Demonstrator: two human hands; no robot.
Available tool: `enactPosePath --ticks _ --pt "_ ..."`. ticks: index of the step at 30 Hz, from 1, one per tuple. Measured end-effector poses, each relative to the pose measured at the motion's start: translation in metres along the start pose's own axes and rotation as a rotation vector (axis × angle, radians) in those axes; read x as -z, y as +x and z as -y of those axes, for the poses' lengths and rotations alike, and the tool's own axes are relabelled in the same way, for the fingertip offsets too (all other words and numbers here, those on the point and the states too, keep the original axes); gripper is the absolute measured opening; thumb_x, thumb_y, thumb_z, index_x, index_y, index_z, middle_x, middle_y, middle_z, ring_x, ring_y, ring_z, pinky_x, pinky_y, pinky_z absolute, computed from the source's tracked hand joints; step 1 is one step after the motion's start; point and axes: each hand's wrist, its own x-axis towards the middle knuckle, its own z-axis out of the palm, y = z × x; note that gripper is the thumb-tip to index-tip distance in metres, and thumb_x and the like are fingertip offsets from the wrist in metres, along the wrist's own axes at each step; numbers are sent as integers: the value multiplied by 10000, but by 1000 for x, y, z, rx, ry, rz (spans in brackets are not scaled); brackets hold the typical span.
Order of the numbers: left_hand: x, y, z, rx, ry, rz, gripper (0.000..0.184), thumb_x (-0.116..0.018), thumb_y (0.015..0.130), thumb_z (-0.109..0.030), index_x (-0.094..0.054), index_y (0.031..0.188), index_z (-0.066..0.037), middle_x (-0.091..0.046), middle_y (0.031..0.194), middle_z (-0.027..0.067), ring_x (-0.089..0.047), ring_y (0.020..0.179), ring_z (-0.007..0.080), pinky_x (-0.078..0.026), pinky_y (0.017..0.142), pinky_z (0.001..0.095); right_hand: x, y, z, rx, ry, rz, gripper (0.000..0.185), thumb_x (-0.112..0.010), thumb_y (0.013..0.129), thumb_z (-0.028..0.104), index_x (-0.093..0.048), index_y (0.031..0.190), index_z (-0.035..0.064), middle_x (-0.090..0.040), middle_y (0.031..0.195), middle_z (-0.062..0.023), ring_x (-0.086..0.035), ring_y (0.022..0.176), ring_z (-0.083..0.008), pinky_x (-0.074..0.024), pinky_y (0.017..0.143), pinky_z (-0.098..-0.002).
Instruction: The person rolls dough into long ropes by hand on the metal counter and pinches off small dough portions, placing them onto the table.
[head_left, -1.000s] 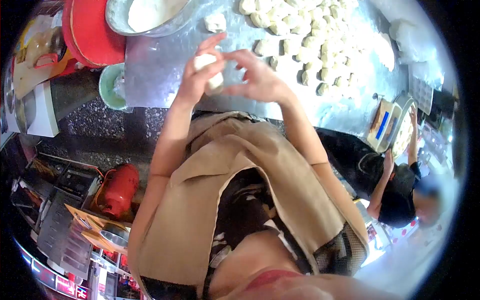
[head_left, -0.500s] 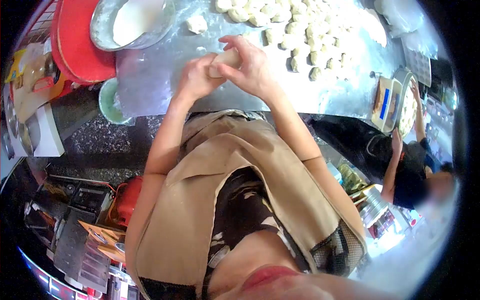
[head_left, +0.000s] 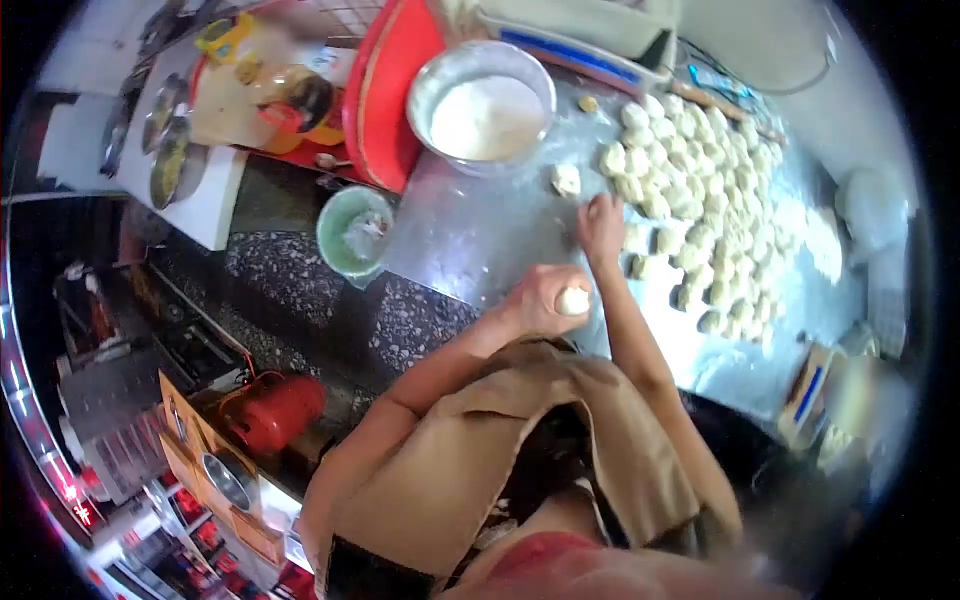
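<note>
My left hand [head_left: 543, 301] is wrapped round a white dough piece [head_left: 573, 301], whose rounded end shows beside the thumb, over the table's near edge. Farther out, my right hand [head_left: 601, 232] is low over the metal table [head_left: 450, 225] with its fingers curled together; what is under them, if anything, is hidden. A single dough lump [head_left: 566, 180] lies just beyond its fingertips. To its right, many dough balls [head_left: 690, 160] sit close together in uneven rows, the nearest beside my right wrist.
A metal bowl of flour [head_left: 485, 118] stands at the table's far left, beside a red round lid or tub [head_left: 385, 95]. Below the table's left edge is a green bin [head_left: 350, 235]. A red gas cylinder [head_left: 275, 412] is at lower left. A blurred container [head_left: 802, 395] is at right.
My hands have come apart. The left has drawn back with the dough piece, while the right has reached out beside the rows. The view has turned, bringing more of the table's far side in.
</note>
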Motion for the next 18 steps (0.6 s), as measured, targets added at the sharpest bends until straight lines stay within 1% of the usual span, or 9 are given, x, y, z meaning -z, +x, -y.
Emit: enactPosePath --ticks 3,6,9,12,13,15,16,17,18 --pt "14 -6 3 492 -421 -135 177 -751 745 -69 -582 799 -71 -613 703 -8 -566 624 71 -460 548 249 48 18 15 203 131 -220 397 -724 770 279 -585 1053 37 -550 1057 -190 -517 1010 -386 -432 875 -448" --pt "45 -23 77 835 -344 -150 204 -715 765 -177 -619 874 -34 -631 713 24 -592 612 113 -482 542 279 57 28 19 302 -349 65 540 -743 741 227 -568 1245 142 -468 1301 -238 -472 1153 -422 -385 1000 -479" --pt "51 -48 155 969 -339 -216 215 -695 776 -235 -649 812 -28 -635 675 56 -603 579 162 -493 543 315 57 72 104 486 114 -40 488 -701 758 137 -582 1231 164 -471 1336 -199 -508 1156 -393 -446 959 -449" --pt "47 -31 156 1196 -257 -303 254 -682 795 -283 -658 755 -33 -662 684 96 -640 603 196 -510 553 354 -20 143 145 613 69 611 372 -633 768 108 -626 1140 119 -619 1127 -176 -605 1013 -347 -496 853 -433" --pt "40 -35 169 1134 -150 -351 215 -667 794 -242 -643 738 -36 -650 654 89 -622 559 186 -504 521 350 -47 155 149 657 103 627 372 -633 768 108 -626 1140 119 -619 1127 -176 -605 1013 -347 -496 853 -433" --pt "42 -34 159 1003 -379 -401 206 -669 813 -221 -637 767 -24 -647 655 90 -625 538 182 -512 500 345 -98 169 152 803 -357 1013 393 -625 779 114 -645 1171 125 -665 1010 -152 -628 956 -303 -512 775 -418" --pt "47 -35 158 996 -370 -412 206 -669 813 -221 -637 767 -24 -647 655 90 -625 538 182 -512 500 345 -124 164 152 816 -353 1006 393 -625 779 114 -645 1171 125 -665 1010 -152 -628 956 -303 -512 775 -418" --pt "46 -34 158 965 -400 -460 203 -671 822 -214 -636 791 -17 -647 657 91 -625 532 179 -513 489 338 -134 153 153 328 -85 1176 420 -643 785 103 -629 1205 114 -672 995 -110 -635 916 -262 -519 763 -386" --pt "39 -34 156 940 -441 -489 201 -673 832 -207 -635 815 -10 -647 659 92 -626 526 177 -513 479 331 -137 154 144 177 -58 1289 435 -656 795 114 -617 1229 105 -668 1009 -86 -634 904 -236 -521 756 -367"
